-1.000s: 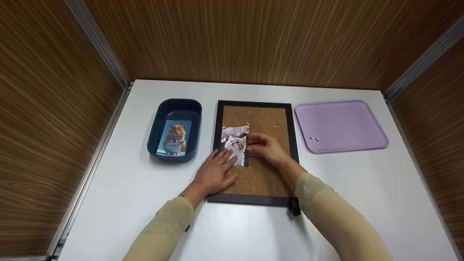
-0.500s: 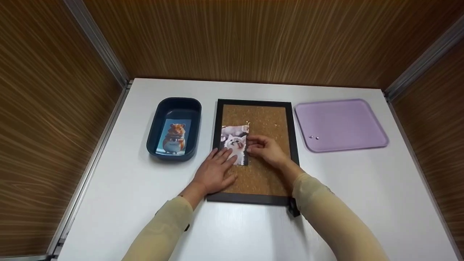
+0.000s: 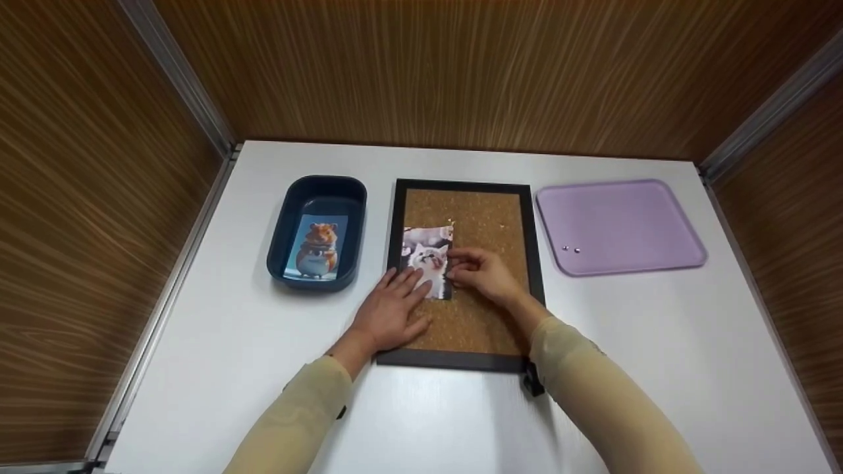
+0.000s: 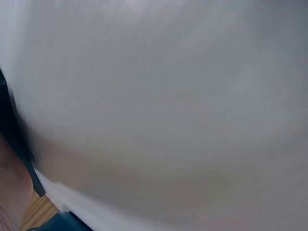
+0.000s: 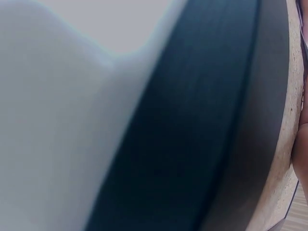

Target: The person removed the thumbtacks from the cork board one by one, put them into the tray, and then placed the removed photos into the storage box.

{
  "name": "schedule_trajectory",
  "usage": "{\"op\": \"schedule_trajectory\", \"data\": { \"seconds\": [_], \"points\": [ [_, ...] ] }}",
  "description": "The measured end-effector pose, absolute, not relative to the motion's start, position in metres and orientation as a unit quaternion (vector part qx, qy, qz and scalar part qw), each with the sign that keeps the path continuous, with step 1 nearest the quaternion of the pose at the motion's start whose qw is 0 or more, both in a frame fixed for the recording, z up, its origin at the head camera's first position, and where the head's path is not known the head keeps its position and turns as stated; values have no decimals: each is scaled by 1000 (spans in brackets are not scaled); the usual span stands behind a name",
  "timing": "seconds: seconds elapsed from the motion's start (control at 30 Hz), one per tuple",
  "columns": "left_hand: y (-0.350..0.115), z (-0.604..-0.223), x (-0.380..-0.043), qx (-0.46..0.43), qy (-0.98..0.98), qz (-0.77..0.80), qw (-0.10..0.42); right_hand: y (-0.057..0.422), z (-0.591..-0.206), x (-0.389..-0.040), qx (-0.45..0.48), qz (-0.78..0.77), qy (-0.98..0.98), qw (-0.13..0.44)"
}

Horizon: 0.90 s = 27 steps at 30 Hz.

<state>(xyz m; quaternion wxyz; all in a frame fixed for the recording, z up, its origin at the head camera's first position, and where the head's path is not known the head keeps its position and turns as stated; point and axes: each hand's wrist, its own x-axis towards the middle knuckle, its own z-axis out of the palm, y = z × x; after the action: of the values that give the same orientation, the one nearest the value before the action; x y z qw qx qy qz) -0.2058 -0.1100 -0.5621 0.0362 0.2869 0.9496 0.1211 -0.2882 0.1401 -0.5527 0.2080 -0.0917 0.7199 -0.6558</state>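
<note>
A photo of a white kitten (image 3: 429, 259) lies on the left part of a black-framed cork board (image 3: 486, 322). My left hand (image 3: 387, 315) rests spread over the photo's lower left and the board's left frame, fingertips on the print. At the photo's right edge, my right hand (image 3: 486, 275) has its thumb and curled fingers on the border, appearing to pinch it. A small shiny bit (image 3: 451, 224) shows at the photo's top right corner. The right wrist view catches only the board's dark frame (image 5: 187, 120), a strip of cork and part of the right hand (image 5: 302, 149).
A dark blue bin (image 3: 357, 260) at the left holds a hamster picture (image 3: 316, 249). On the right lies a lilac tray (image 3: 622, 227) with two small silvery pins (image 3: 571, 249) near its left corner. Wood-grain panels (image 3: 421, 79) enclose the white table (image 3: 217, 316) at the back and sides.
My right hand has slid slightly down along the photo's right edge. The left hand and the photo stay in place.
</note>
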Motion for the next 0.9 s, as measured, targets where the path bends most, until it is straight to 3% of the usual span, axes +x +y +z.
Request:
{"op": "schedule_trajectory", "data": {
  "seconds": [0.9],
  "points": [
    [-109, -562, -203, 294, 947, 131, 2, 141, -552, -287, -71, -661, 721, 195]
  ]
}}
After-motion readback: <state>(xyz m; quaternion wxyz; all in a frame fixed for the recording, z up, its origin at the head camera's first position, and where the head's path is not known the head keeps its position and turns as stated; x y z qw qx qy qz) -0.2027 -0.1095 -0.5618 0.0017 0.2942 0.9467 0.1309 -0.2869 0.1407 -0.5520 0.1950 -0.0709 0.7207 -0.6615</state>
